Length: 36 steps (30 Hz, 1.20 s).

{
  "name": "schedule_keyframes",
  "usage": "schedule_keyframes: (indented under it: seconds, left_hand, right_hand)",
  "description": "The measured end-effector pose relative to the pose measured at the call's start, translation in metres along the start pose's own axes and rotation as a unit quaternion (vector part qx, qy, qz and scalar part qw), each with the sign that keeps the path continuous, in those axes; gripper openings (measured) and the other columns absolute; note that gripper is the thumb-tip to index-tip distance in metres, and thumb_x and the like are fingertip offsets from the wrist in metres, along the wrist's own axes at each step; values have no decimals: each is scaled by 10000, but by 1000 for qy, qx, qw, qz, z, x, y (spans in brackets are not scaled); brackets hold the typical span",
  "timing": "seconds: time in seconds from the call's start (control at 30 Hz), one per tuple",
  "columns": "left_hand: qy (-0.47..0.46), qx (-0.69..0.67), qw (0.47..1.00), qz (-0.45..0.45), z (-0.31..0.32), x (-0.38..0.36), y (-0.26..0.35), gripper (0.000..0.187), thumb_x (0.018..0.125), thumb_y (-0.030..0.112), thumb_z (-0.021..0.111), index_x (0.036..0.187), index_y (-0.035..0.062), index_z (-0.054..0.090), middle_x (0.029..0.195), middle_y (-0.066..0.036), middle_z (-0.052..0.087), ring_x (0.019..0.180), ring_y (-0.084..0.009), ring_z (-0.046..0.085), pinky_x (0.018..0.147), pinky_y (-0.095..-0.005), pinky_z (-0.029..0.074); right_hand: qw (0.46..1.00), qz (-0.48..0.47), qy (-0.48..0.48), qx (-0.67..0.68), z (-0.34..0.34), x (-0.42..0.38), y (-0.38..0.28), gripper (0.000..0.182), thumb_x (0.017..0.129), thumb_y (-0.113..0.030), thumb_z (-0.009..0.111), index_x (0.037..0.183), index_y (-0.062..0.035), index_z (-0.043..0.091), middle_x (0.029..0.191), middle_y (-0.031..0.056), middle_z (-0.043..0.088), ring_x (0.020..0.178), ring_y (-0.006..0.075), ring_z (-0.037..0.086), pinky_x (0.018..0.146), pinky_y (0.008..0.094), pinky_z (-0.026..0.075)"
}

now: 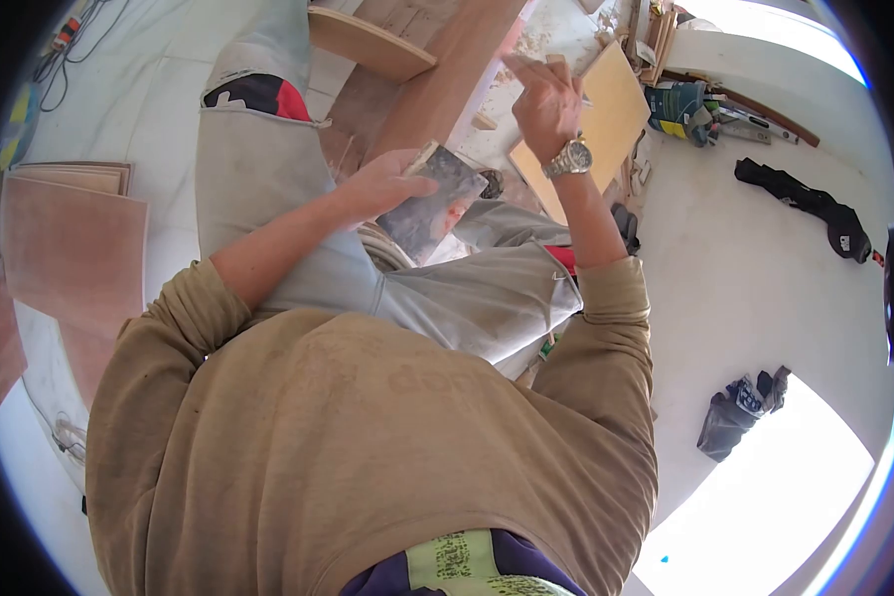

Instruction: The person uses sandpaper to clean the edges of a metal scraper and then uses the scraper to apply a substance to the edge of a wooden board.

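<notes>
A worn, dark grey rectangular piece [432, 204] with a pale edge is gripped by my left hand [377, 187], its thumb across the near face. My right hand [548, 107], with a metal watch on the wrist, is raised to the right of it, apart from the piece. Its fingers are curled together, and what they hold, if anything, is too small to make out. Behind this hand lies a light yellowish board [611, 114]. A long reddish-brown plank [447, 79] runs beyond my left hand, with a curved-edged wooden panel [372, 45] beside it.
Thin reddish sheets [74, 243] stand at the left, near cables and an orange-and-black connector [67, 35]. At the right are a green tool bag [677, 111], a black cloth item [810, 204] and a grey garment [735, 417]. My legs flank the work area; wood scraps and dust lie beyond.
</notes>
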<state>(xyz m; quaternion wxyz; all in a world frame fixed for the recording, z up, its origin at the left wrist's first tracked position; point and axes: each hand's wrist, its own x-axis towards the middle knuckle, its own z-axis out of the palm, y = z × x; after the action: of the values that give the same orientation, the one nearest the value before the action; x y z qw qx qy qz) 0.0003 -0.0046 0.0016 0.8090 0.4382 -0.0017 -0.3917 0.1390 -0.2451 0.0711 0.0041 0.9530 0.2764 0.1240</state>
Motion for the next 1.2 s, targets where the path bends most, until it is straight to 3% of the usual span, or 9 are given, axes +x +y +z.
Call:
schedule_keyframes:
  seconds: [0.17, 0.3, 0.5, 0.6, 0.8, 0.97, 1.07, 1.2]
  left_hand:
    - [-9, -10, 1000, -4, -2, -2, 2, 362, 992, 119, 629, 1340, 20, 631, 1136, -34, 709, 959, -96, 668, 865, -286, 543]
    - [-12, -33, 999, 10, -2, 1, -4, 356, 992, 116, 629, 1336, 25, 634, 1138, -32, 715, 952, -96, 675, 862, -285, 548]
    - [-27, -48, 998, 1, -2, -1, -1, 342, 992, 114, 629, 1323, 28, 640, 1136, -32, 720, 945, -95, 680, 857, -287, 553]
    - [-41, -52, 998, 3, -4, 0, -3, 346, 992, 117, 627, 1326, 29, 637, 1136, -31, 719, 948, -98, 681, 859, -289, 553]
    - [-35, -32, 999, -1, -3, 1, -2, 345, 992, 132, 627, 1324, 39, 643, 1137, -27, 716, 964, -95, 675, 875, -291, 543]
    - [-42, -25, 999, 16, -5, 0, -3, 361, 991, 127, 630, 1342, 41, 636, 1136, -29, 716, 960, -95, 675, 873, -290, 543]
    - [-40, -44, 998, 3, -4, 1, -3, 355, 991, 116, 632, 1337, 37, 636, 1136, -32, 716, 950, -99, 677, 868, -291, 546]
    - [-34, -47, 998, 6, -3, 0, -4, 343, 994, 110, 631, 1327, 28, 637, 1142, -37, 717, 951, -101, 680, 869, -294, 549]
  right_hand:
    - [1000, 17, -5, -18, 9, 9, 8, 563, 765, 17, 628, 1266, -205, 760, 1174, -20, 763, 1040, 223, 623, 909, 412, 452]
    - [999, -34, -29, 2, -4, -7, -12, 527, 788, 9, 635, 1264, -187, 748, 1152, -41, 757, 1019, 226, 608, 901, 406, 432]
    - [993, -82, -1, -83, -8, 8, 4, 514, 803, -26, 660, 1283, -197, 730, 1134, -49, 744, 1039, 221, 598, 893, 416, 414]
    - [990, -95, -38, -101, -1, 11, 6, 498, 813, -39, 663, 1281, -198, 730, 1153, -47, 739, 1043, 215, 598, 890, 414, 414]
    - [987, -144, -67, -20, -16, -1, -27, 466, 820, -41, 661, 1253, -196, 739, 1137, -39, 746, 1020, 202, 605, 873, 420, 429]
    - [999, 1, -9, -37, 0, 16, 12, 580, 771, 12, 629, 1291, -219, 741, 1193, -30, 753, 1060, 229, 628, 917, 407, 455]
    - [998, 40, -32, -34, 10, 14, 24, 622, 772, 13, 623, 1331, -238, 730, 1220, -30, 752, 1071, 232, 624, 947, 418, 456]
    - [999, 19, -39, -26, 11, 6, 16, 617, 780, 0, 632, 1339, -245, 729, 1213, -40, 751, 1080, 223, 616, 958, 416, 452]
